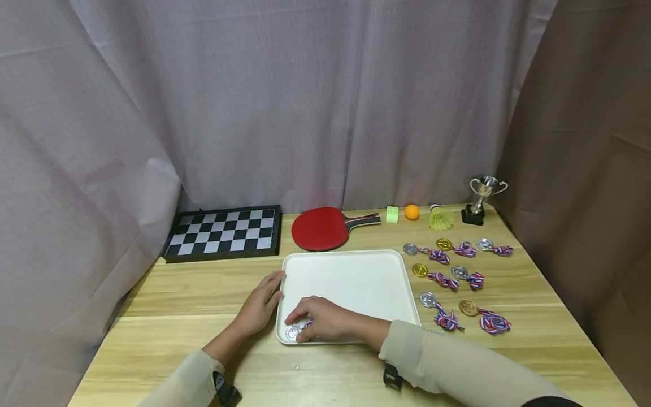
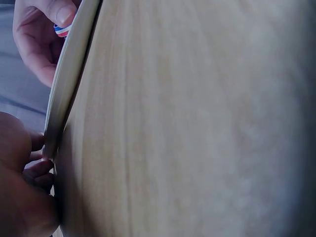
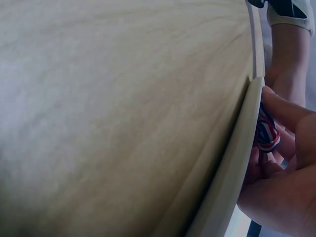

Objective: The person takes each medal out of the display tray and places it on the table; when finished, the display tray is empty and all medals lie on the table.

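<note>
Low over the near left corner of a white tray, my right hand holds a silver medal between thumb and fingers. Its striped ribbon is bunched beneath the palm, mostly hidden in the head view. My left hand rests against the tray's left side, fingertips right at the rim, as the left wrist view also shows.
Right of the tray lie several medals with knotted ribbons. Along the back are a chessboard, red table tennis paddle, green block, orange ball, shuttlecock and trophy cup.
</note>
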`<state>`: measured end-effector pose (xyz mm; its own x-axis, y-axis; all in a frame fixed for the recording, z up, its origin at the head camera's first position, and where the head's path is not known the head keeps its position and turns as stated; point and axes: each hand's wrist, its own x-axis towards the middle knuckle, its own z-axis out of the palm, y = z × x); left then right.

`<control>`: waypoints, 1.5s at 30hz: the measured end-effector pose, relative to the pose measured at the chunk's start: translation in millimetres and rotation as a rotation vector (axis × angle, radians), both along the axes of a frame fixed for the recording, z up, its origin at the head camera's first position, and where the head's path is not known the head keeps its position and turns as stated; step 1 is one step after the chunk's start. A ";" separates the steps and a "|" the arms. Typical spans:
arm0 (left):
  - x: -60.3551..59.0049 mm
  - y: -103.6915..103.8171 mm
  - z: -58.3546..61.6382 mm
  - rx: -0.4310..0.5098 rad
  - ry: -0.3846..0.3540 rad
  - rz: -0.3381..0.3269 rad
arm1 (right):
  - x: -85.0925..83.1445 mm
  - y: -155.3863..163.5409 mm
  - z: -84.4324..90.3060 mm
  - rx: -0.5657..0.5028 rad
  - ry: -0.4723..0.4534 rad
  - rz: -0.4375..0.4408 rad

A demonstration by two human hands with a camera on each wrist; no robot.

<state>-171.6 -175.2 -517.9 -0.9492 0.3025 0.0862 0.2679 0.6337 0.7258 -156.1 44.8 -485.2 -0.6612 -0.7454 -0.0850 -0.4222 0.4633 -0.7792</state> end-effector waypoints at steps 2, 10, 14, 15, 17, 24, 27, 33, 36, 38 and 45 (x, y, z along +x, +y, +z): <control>0.0 -0.5 -0.3 -0.001 -0.001 0.001 | -0.2 -1.1 -0.8 0.014 0.027 0.008; 0.5 -2.0 -1.9 0.002 -0.007 0.002 | 1.6 -2.6 -0.7 0.040 0.094 0.026; 0.4 -2.4 -3.4 0.005 -0.003 0.005 | 3.1 -2.5 -0.9 0.050 0.094 0.013; 0.4 -2.4 -3.5 0.005 -0.001 0.005 | 3.2 -2.5 -1.3 0.052 0.093 0.007; 0.2 -2.4 -3.9 0.006 0.002 0.006 | 3.3 -2.6 -1.6 0.042 0.082 -0.007; 0.1 -1.6 -3.1 0.013 0.017 0.005 | 2.2 -3.7 0.0 -0.026 -0.035 -0.069; -0.5 -0.7 -2.3 0.025 0.023 0.001 | 2.2 -2.3 2.0 -0.038 -0.093 -0.090; -0.1 0.7 -2.1 0.021 0.020 -0.010 | 4.4 10.1 11.3 -0.066 -0.153 -0.107; -0.2 0.8 -1.4 0.019 0.014 -0.007 | 5.7 23.9 18.6 -0.099 -0.183 -0.127; -0.3 0.7 -0.8 0.012 0.011 -0.010 | 6.6 36.9 22.6 -0.125 -0.216 -0.166; -0.8 0.3 1.6 0.002 -0.036 -0.005 | 7.9 107.5 30.9 -0.253 -0.275 -0.321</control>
<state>-172.4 -174.9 -516.3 -0.9500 0.3076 0.0529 0.2453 0.6311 0.7359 -148.2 152.3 -454.3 -0.8394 -0.5275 -0.1312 -0.0523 0.3186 -0.9464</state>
